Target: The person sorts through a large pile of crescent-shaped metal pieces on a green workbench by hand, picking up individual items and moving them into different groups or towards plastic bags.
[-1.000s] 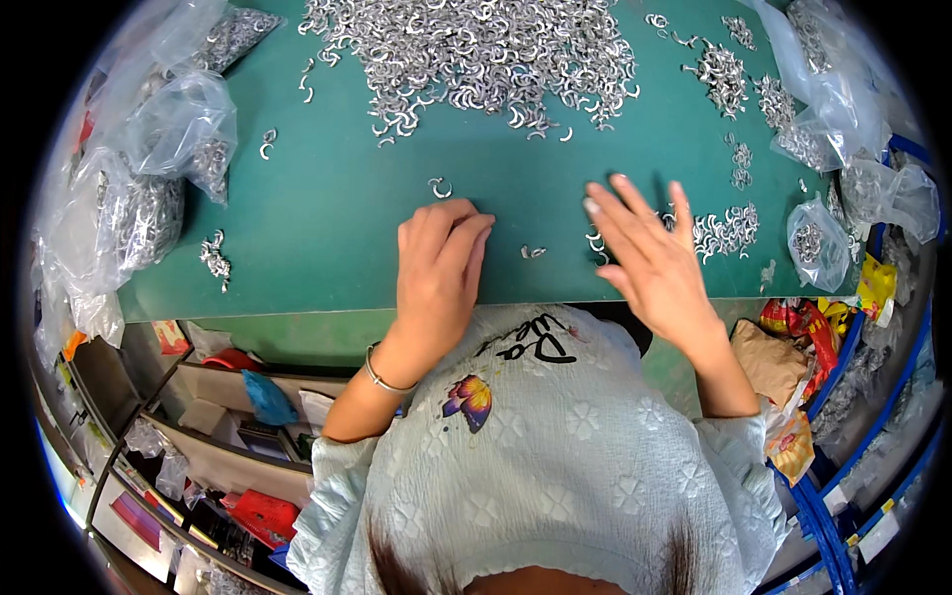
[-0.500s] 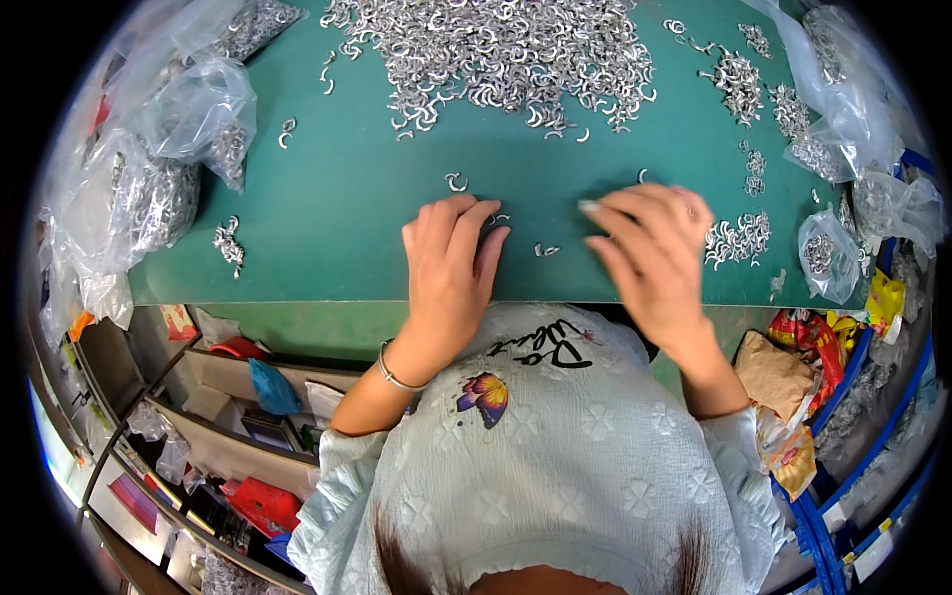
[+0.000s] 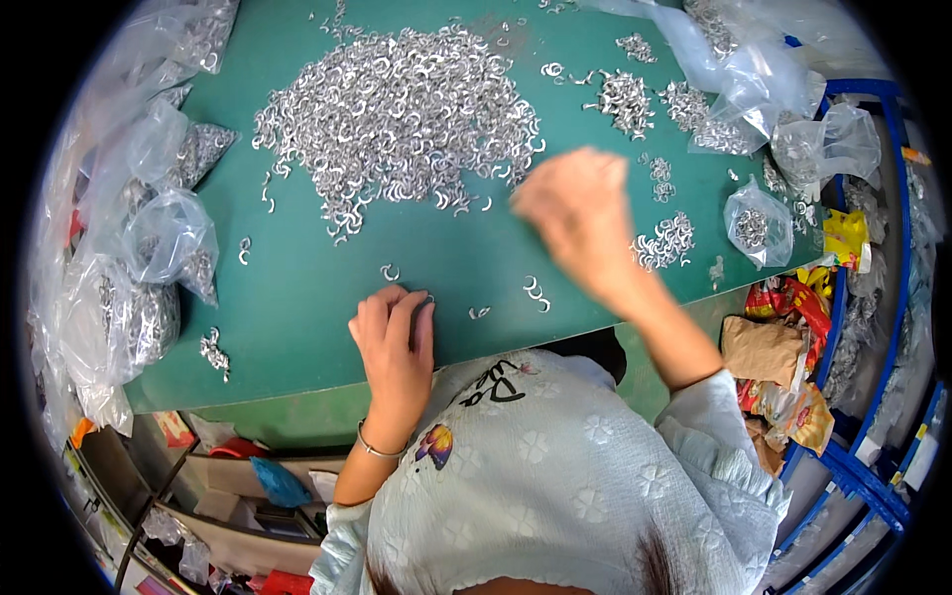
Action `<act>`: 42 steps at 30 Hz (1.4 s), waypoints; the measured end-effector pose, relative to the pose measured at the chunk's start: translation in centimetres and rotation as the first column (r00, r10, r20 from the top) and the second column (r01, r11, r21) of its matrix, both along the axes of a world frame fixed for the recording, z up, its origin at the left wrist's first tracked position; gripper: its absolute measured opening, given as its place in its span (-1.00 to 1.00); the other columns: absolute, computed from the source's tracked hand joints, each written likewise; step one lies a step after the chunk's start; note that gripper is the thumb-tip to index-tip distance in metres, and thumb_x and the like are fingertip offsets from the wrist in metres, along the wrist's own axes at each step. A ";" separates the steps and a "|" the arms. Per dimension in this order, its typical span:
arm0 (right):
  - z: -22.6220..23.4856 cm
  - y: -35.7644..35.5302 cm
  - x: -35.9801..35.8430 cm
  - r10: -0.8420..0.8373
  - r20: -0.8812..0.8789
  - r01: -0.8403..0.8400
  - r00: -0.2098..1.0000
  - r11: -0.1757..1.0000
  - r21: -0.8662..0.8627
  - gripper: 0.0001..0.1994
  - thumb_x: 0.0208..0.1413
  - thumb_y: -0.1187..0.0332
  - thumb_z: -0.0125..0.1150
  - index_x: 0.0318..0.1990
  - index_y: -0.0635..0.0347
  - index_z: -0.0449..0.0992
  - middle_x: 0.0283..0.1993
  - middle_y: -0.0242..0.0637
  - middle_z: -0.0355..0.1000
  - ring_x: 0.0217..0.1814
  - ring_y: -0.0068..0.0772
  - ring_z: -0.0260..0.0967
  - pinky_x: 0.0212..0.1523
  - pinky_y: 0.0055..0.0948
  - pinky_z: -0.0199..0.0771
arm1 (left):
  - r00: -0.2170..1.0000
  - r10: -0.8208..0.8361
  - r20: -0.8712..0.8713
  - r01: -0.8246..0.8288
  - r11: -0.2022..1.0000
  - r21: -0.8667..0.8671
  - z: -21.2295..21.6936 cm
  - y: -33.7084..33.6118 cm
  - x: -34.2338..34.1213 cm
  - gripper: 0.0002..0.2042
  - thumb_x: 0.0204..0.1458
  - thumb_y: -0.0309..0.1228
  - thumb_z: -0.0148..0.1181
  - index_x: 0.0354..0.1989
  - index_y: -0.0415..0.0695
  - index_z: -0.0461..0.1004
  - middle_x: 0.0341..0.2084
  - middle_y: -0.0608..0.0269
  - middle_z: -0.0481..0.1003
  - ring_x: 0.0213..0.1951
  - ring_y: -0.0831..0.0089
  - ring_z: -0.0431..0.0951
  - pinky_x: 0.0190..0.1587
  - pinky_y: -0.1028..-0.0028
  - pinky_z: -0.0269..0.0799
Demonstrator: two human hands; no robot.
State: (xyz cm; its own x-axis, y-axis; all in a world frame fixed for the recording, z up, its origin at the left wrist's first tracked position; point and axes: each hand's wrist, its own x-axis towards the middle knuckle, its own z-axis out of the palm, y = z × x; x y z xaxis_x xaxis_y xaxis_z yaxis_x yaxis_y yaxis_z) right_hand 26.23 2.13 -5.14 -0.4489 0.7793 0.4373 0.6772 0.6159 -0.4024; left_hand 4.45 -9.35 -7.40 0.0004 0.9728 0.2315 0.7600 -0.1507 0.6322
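My left hand (image 3: 390, 335) rests on the table near its front edge, fingers bent down and pinched at a small C-shaped metal piece (image 3: 429, 297) that shows by the fingertips. Just beyond it lies a pair of curved pieces (image 3: 390, 272). My right hand (image 3: 580, 213) is smeared by motion at the right edge of a big heap of silvery C-shaped metal pieces (image 3: 397, 119); its fingertips cannot be made out. Between the hands and the front edge lie a few loose pieces (image 3: 479, 313) and a short chain of curved pieces (image 3: 536, 294).
Clear plastic bags of metal pieces (image 3: 149, 307) line the left side. At the right stand smaller piles (image 3: 664, 241), a small open bag (image 3: 759, 228) and more bags. The green table (image 3: 297, 347) ends in front of me; blue shelving (image 3: 853, 297) stands at right.
My right hand has moved from near the front edge away to the heap, uncovering a few curved pieces. My left hand stays at about the same spot on the table; the view has shifted and turned.
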 end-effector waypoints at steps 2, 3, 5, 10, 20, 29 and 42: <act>1.0 5.3 4.6 -0.230 -0.043 0.231 0.972 0.973 0.014 -0.98 -0.04 0.46 0.25 -0.42 0.12 0.58 -0.33 -0.26 0.51 -0.20 -0.19 0.40 -0.07 -0.24 0.23 | 1.000 -0.008 0.002 0.008 1.000 -0.002 -0.1 0.2 0.1 -0.76 -0.08 -0.60 0.29 -0.21 -0.17 0.49 -0.28 0.21 0.42 -0.24 0.26 0.40 -0.18 0.33 0.17; 0.9 8.4 7.2 -0.298 -0.101 0.305 0.949 0.950 0.062 -0.95 -0.03 0.44 0.28 -0.40 0.18 0.59 -0.33 -0.22 0.52 -0.22 -0.14 0.41 -0.13 -0.23 0.34 | 1.000 -0.019 0.005 0.019 1.000 -0.009 -0.1 0.3 0.3 -0.76 -0.08 -0.60 0.29 -0.21 -0.17 0.48 -0.28 0.21 0.42 -0.24 0.26 0.40 -0.18 0.33 0.17; 0.3 13.3 11.9 -0.425 -0.081 0.432 0.901 0.896 0.106 -0.91 -0.02 0.42 0.30 -0.37 0.24 0.59 -0.35 -0.20 0.52 -0.25 -0.12 0.42 -0.18 -0.23 0.40 | 0.999 -0.048 0.015 0.048 0.999 -0.013 0.2 0.8 0.7 -0.76 -0.08 -0.60 0.29 -0.20 -0.17 0.48 -0.28 0.21 0.42 -0.24 0.26 0.39 -0.18 0.33 0.16; -1.4 19.6 11.6 -0.325 0.007 0.322 0.946 0.940 0.115 -0.85 0.01 0.37 0.32 -0.32 0.25 0.59 -0.37 -0.20 0.50 -0.35 -0.23 0.39 -0.25 -0.31 0.40 | 0.999 -0.035 0.006 0.036 0.999 -0.028 0.3 1.1 0.6 -0.76 -0.08 -0.60 0.29 -0.21 -0.17 0.48 -0.28 0.22 0.42 -0.23 0.25 0.39 -0.18 0.33 0.16; -1.3 22.4 10.8 -0.343 0.104 0.352 0.934 0.932 -0.088 -0.84 0.00 0.36 0.32 -0.31 0.26 0.59 -0.42 -0.16 0.52 -0.41 -0.23 0.41 -0.31 -0.31 0.41 | 1.000 -0.013 0.020 0.014 0.997 -0.078 0.7 1.2 0.6 -0.78 -0.10 -0.61 0.30 -0.25 -0.16 0.50 -0.30 0.22 0.42 -0.24 0.27 0.40 -0.15 0.35 0.18; -0.5 20.4 16.2 -0.387 0.077 0.394 0.919 0.890 -0.230 -0.82 0.05 0.34 0.32 -0.27 0.26 0.60 -0.47 -0.35 0.49 -0.45 -0.57 0.33 -0.35 -0.51 0.36 | 0.998 -0.045 0.043 0.048 0.997 -0.058 0.5 1.3 0.7 -0.79 -0.09 -0.59 0.30 -0.25 -0.15 0.50 -0.31 0.23 0.41 -0.25 0.27 0.39 -0.18 0.32 0.16; -1.1 20.1 16.5 -0.287 0.059 0.293 0.956 0.940 -0.173 -0.84 0.08 0.38 0.28 -0.25 0.30 0.61 -0.40 -0.23 0.54 -0.36 -0.41 0.44 -0.27 -0.43 0.43 | 0.998 -0.035 0.048 0.037 0.997 -0.060 0.7 1.2 0.9 -0.79 -0.08 -0.60 0.29 -0.24 -0.15 0.50 -0.32 0.23 0.40 -0.25 0.26 0.39 -0.18 0.32 0.16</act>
State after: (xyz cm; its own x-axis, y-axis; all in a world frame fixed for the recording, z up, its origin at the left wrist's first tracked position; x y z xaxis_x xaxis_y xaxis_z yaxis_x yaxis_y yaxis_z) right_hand 42.71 22.27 -6.20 -0.2040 0.9416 0.2681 0.8303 0.3114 -0.4621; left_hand 5.39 -8.18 -6.66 0.0262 0.9847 0.1720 0.7242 -0.1373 0.6758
